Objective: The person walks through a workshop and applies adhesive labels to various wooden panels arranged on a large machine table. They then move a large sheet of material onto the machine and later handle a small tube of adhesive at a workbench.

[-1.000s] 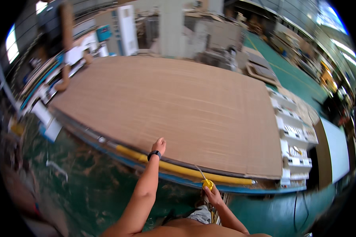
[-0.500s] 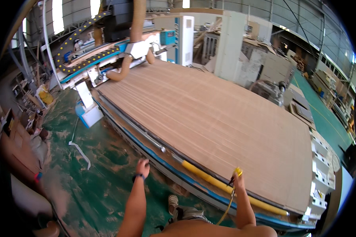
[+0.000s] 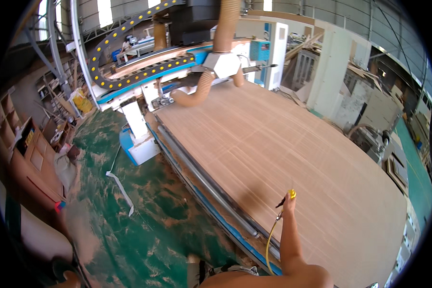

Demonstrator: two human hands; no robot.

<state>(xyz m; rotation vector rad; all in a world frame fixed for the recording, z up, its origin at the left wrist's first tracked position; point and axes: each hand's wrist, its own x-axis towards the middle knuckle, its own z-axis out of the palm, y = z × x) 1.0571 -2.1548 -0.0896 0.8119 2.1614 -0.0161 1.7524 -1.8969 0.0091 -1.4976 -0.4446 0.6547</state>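
My right hand (image 3: 289, 206) is closed around an air blow gun (image 3: 292, 193) with a yellow body and a thin nozzle pointing away from me. A yellow air hose (image 3: 268, 245) hangs from the gun and curves down by my forearm. I hold the gun over the near part of a broad, brown machine bed (image 3: 283, 153), which is streaked with pale dust lines. Beneath it on the near side runs a long metal tube (image 3: 211, 194). My left hand does not show.
A gantry with a black cable chain (image 3: 101, 72) and a tan ribbed dust hose (image 3: 227, 29) spans the bed's far end. Its white and blue leg (image 3: 144, 144) stands at the left. A pale strip (image 3: 122, 192) lies on the dusty green floor (image 3: 149, 225). A white cabinet (image 3: 276, 55) stands behind.
My view has shifted left and closer to the gantry. My right hand has carried the blow gun farther in over the bed. My left hand has left the picture.
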